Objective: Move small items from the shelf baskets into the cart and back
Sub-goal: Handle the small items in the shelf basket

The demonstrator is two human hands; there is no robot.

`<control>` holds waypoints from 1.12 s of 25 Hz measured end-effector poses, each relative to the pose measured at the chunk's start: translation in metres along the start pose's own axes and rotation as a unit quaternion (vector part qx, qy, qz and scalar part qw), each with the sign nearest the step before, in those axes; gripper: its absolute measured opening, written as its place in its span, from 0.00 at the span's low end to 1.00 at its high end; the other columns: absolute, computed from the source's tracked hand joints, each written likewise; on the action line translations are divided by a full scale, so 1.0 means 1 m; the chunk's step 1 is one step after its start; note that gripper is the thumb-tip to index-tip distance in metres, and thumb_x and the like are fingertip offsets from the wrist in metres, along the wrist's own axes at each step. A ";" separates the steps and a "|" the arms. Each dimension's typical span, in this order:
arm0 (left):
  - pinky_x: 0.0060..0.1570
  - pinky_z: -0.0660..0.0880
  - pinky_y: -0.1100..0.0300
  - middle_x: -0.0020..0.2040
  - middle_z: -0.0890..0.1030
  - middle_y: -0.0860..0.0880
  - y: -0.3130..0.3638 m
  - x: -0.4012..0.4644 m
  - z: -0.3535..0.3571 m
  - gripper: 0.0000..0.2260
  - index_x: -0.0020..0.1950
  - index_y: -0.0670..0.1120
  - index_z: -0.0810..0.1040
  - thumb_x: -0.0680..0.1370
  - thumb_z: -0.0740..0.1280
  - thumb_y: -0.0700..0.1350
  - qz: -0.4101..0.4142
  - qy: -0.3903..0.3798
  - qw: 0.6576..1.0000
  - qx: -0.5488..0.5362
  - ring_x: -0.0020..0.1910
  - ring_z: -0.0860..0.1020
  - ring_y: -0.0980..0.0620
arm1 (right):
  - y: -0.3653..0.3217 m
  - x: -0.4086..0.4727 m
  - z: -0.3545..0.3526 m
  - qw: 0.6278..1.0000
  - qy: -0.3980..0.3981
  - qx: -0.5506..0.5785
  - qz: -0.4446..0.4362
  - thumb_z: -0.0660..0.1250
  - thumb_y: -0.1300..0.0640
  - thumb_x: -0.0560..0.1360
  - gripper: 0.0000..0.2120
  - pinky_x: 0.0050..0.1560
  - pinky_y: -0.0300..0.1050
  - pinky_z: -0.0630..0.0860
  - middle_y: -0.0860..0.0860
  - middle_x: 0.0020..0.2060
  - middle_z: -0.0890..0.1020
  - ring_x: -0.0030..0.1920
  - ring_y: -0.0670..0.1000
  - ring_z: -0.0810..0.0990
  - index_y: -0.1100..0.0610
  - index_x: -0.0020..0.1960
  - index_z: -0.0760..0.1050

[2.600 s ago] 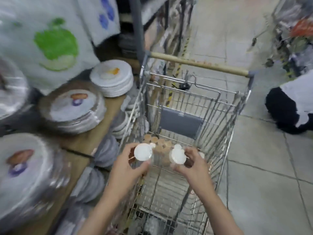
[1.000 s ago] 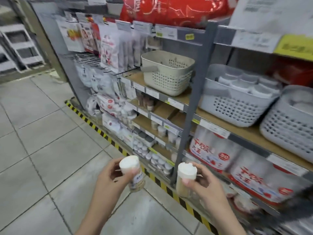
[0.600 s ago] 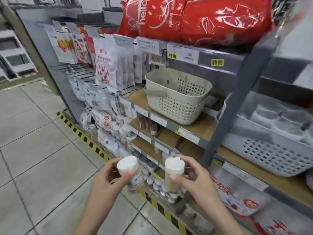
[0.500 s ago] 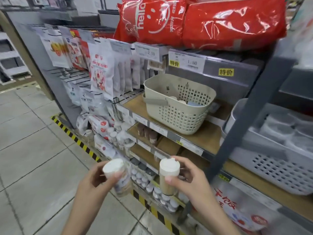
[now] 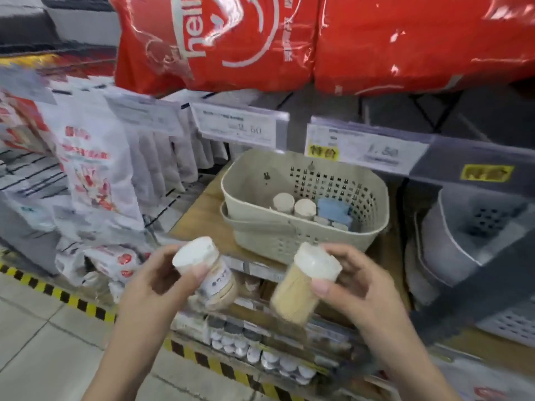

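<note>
My left hand [image 5: 150, 287] grips a small clear jar with a white lid [image 5: 207, 270], tilted, with pale sticks inside. In my right hand [image 5: 359, 287] is a second white-lidded jar [image 5: 304, 285] of the same kind. Both jars hang in front of the wooden shelf, just below and before a beige perforated basket [image 5: 289, 235]. That basket holds two similar jars [image 5: 293, 205] and a blue packet [image 5: 333, 208]. The cart is out of view.
A grey basket [image 5: 469, 235] stands on the shelf to the right, past a dark shelf post [image 5: 474, 285]. Red bags [image 5: 289, 39] lie on the shelf above; white packets [image 5: 92, 169] hang at left. Lower shelves carry small jars [image 5: 260, 354]. A yellow-black floor stripe [image 5: 58, 293] runs along the shelf base.
I have turned away from the cart to the shelf and come closer to the beige basket. Both hands have kept their jars and risen toward the basket's front.
</note>
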State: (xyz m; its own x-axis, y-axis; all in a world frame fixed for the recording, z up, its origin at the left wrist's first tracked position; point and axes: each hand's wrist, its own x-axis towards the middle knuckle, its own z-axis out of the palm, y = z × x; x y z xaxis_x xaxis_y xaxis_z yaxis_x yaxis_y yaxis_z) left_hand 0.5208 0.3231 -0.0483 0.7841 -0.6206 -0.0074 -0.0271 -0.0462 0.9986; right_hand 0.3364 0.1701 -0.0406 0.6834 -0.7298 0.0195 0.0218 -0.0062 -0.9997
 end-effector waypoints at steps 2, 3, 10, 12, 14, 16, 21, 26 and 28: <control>0.44 0.74 0.58 0.45 0.84 0.54 0.018 0.039 -0.005 0.10 0.47 0.58 0.82 0.66 0.71 0.52 0.032 -0.047 0.998 0.003 0.43 0.81 0.58 | -0.009 0.019 0.012 0.998 0.046 0.022 -0.029 0.76 0.47 0.53 0.27 0.39 0.34 0.77 0.44 0.44 0.84 0.43 0.42 0.82 0.53 0.51 0.78; 0.45 0.75 0.58 0.46 0.84 0.53 0.025 0.057 -0.006 0.11 0.48 0.58 0.82 0.66 0.71 0.53 0.051 -0.072 0.996 0.004 0.44 0.81 0.56 | -0.012 0.029 0.018 0.997 0.065 0.033 -0.040 0.77 0.46 0.51 0.29 0.39 0.35 0.78 0.44 0.43 0.84 0.43 0.43 0.82 0.53 0.50 0.78; 0.46 0.74 0.66 0.45 0.84 0.61 0.054 0.153 0.017 0.13 0.47 0.55 0.81 0.65 0.76 0.50 0.127 -0.172 0.977 0.028 0.46 0.80 0.64 | -0.022 0.080 0.024 0.978 0.188 0.075 -0.046 0.78 0.45 0.55 0.33 0.47 0.45 0.80 0.50 0.52 0.83 0.54 0.51 0.82 0.53 0.57 0.75; 0.48 0.73 0.68 0.44 0.82 0.67 0.058 0.168 0.030 0.11 0.46 0.59 0.80 0.68 0.76 0.47 0.146 -0.200 0.966 0.079 0.47 0.78 0.69 | -0.026 0.095 0.020 0.977 0.207 0.030 -0.044 0.74 0.49 0.62 0.25 0.51 0.47 0.80 0.49 0.53 0.83 0.55 0.48 0.81 0.51 0.58 0.75; 0.43 0.71 0.77 0.40 0.80 0.71 0.058 0.179 0.042 0.11 0.46 0.60 0.77 0.69 0.74 0.46 0.158 -0.257 0.943 0.144 0.45 0.76 0.74 | -0.029 0.111 0.013 0.977 0.197 -0.082 -0.019 0.74 0.53 0.67 0.15 0.50 0.42 0.78 0.46 0.51 0.83 0.52 0.44 0.81 0.47 0.53 0.77; 0.43 0.70 0.77 0.43 0.80 0.68 0.054 0.193 0.053 0.12 0.49 0.60 0.77 0.70 0.74 0.48 0.170 -0.307 0.904 0.244 0.46 0.76 0.72 | -0.029 0.127 0.006 0.965 0.167 -0.199 0.004 0.74 0.57 0.68 0.12 0.45 0.37 0.76 0.44 0.47 0.83 0.49 0.43 0.81 0.46 0.48 0.77; 0.53 0.76 0.55 0.50 0.78 0.58 0.032 0.224 0.078 0.18 0.53 0.56 0.75 0.66 0.76 0.53 0.144 -0.414 0.778 0.451 0.50 0.76 0.57 | -0.023 0.154 -0.005 0.906 0.024 -0.420 0.045 0.74 0.57 0.69 0.17 0.41 0.31 0.72 0.51 0.50 0.82 0.46 0.44 0.79 0.57 0.56 0.76; 0.51 0.75 0.58 0.51 0.77 0.55 0.025 0.225 0.094 0.18 0.56 0.52 0.75 0.69 0.75 0.49 0.182 -0.441 0.703 0.528 0.50 0.75 0.54 | -0.009 0.167 -0.003 0.854 -0.060 -0.509 0.091 0.75 0.54 0.66 0.20 0.47 0.47 0.78 0.48 0.50 0.77 0.46 0.48 0.77 0.51 0.56 0.73; 0.49 0.74 0.59 0.51 0.77 0.54 0.021 0.225 0.099 0.17 0.57 0.52 0.75 0.70 0.74 0.49 0.167 -0.455 0.686 0.543 0.50 0.75 0.52 | -0.005 0.169 0.000 0.837 -0.076 -0.536 0.082 0.74 0.55 0.67 0.20 0.46 0.45 0.75 0.49 0.50 0.76 0.47 0.49 0.75 0.54 0.57 0.74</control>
State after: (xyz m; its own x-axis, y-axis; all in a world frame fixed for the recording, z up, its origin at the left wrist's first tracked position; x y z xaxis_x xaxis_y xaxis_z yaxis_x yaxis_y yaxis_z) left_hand 0.6350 0.1050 -0.0345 -0.0762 -0.9471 -0.3119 -0.9440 -0.0322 0.3284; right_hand 0.4521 0.0464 -0.0323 0.6993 -0.6863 -0.1999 -0.6933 -0.5830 -0.4237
